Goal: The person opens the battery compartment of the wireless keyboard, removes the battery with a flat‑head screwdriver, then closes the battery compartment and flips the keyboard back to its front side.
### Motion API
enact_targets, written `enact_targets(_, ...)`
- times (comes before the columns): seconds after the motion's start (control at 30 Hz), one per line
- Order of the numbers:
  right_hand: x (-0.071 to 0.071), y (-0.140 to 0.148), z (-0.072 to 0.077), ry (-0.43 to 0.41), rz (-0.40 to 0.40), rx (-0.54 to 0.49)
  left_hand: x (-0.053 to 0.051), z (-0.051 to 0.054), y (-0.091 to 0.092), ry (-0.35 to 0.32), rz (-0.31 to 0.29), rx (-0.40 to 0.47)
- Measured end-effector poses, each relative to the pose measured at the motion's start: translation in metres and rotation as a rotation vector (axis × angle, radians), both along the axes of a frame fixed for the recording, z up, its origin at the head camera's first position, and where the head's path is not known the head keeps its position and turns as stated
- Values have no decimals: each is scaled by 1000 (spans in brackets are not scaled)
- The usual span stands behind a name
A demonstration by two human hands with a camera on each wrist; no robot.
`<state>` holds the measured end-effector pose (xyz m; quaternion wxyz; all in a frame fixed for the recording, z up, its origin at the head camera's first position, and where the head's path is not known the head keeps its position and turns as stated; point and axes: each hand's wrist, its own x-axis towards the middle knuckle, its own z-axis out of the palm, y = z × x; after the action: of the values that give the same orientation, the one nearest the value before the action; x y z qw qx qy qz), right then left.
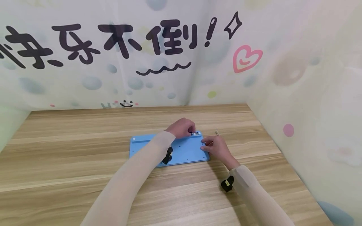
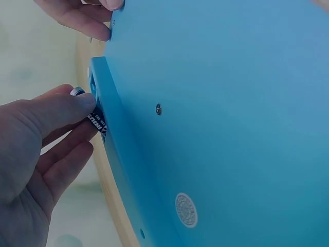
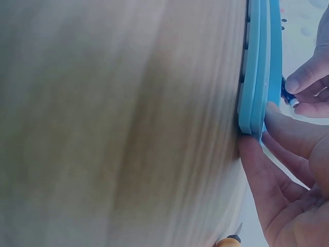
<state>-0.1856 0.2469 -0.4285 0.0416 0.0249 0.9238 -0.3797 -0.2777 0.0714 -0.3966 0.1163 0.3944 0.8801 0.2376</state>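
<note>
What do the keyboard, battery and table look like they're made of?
Keyboard: probably plastic, satin, with smooth moulded edges. Battery: likely metal in a printed sleeve; its bare end looks silvery. Table: wood or wood-look laminate, low sheen; grain shows, but I can't tell which.

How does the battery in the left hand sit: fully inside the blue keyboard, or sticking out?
Sticking out: in the left wrist view, the left hand pinches the battery, one end projecting outside the keyboard.

matt plastic keyboard (image 1: 186, 153), wood-grain table (image 1: 70, 150), cloth sleeves (image 1: 130, 180)
</note>
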Motion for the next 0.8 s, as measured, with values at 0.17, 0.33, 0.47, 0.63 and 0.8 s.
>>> enact_targets(0.17, 0, 0, 0, -1, -2, -1, 1, 4, 0, -20, 8, 11)
enact_targets(0.33, 0, 0, 0, 2, -5, 15, 2, 11, 0, -30, 21, 0)
enact_targets(0.47, 0, 0, 1, 6, -5, 19, 2, 14, -1, -34, 26, -3)
enact_targets(0.63, 0, 0, 0, 2, -8, 12, 0, 16, -5, -14, 22, -11)
enact_targets(0.8, 1, -1, 1, 2, -4, 8, -2, 18, -11, -15, 19, -22)
